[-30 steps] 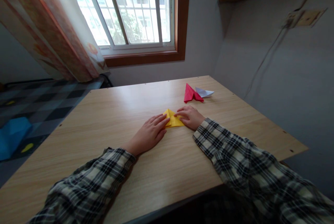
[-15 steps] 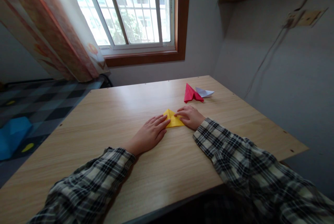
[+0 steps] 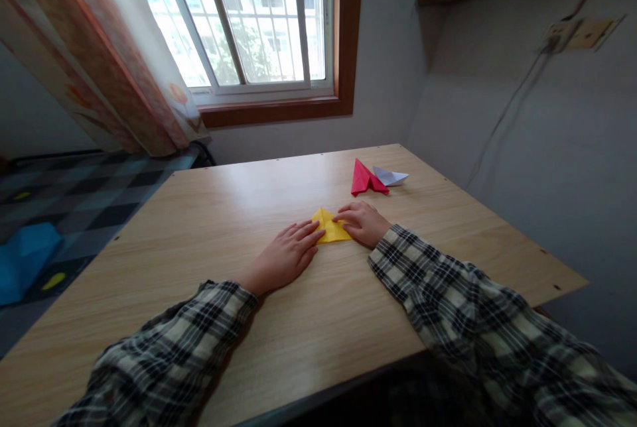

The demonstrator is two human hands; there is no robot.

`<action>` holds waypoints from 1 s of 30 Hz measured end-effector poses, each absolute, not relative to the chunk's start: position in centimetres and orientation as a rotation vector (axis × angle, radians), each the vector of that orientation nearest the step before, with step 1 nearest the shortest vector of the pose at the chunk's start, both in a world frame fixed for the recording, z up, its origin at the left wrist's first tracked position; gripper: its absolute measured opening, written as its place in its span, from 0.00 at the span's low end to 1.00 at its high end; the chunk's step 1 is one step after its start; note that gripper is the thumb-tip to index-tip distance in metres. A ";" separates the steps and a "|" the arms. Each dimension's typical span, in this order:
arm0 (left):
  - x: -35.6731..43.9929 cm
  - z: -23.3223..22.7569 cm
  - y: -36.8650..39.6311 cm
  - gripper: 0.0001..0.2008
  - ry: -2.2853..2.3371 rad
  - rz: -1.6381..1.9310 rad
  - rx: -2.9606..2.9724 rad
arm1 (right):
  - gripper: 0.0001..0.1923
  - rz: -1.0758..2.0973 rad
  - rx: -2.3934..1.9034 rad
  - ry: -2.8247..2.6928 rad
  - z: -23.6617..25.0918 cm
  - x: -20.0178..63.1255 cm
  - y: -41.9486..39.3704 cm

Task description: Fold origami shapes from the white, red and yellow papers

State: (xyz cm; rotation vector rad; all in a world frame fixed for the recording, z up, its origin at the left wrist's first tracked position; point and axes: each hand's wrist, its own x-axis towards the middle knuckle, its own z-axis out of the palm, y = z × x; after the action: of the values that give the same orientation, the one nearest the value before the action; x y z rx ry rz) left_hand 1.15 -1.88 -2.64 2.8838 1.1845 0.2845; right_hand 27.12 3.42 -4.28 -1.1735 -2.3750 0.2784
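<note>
A yellow folded paper triangle (image 3: 331, 229) lies flat on the wooden table (image 3: 209, 228) between my hands. My left hand (image 3: 286, 258) lies palm down with its fingertips pressing the paper's left edge. My right hand (image 3: 363, 223) rests curled at the paper's right side, fingertips on its upper right edge. Both sleeves are plaid.
A red folded paper shape (image 3: 365, 179) and a white folded paper shape (image 3: 391, 177) sit at the far right of the table. A window and curtain are behind the table, a grey wall to the right. A blue object (image 3: 22, 258) lies on the checkered floor at left.
My left fingertips have slid slightly back and leftward along the yellow paper; otherwise nothing has visibly moved.
</note>
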 end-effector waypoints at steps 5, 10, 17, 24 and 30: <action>1.2 -2.6 -1.9 0.24 1.191 0.268 2.871 | 0.16 0.280 -1.182 -2.368 -4.2 27.1 3.3; 1.4 -2.2 -2.2 0.23 1.168 0.304 2.875 | 0.16 0.302 -1.162 -2.350 -4.0 27.0 3.2; 1.5 -1.8 -2.4 0.20 1.079 0.388 2.912 | 0.17 0.349 -1.106 -2.364 -3.9 26.7 2.9; 1.7 -1.7 -2.5 0.19 1.027 0.365 2.924 | 0.21 0.344 -1.158 -2.431 -4.0 26.5 2.5; 1.6 -1.8 -2.4 0.19 1.018 0.372 2.928 | 0.22 0.330 -1.217 -2.483 -3.9 26.4 2.4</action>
State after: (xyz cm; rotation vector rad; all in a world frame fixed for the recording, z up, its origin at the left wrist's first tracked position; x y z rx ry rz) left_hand 1.61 -2.41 -1.82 2.9279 1.0180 0.3724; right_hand 26.41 2.41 -3.87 -1.2170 -2.4830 0.3300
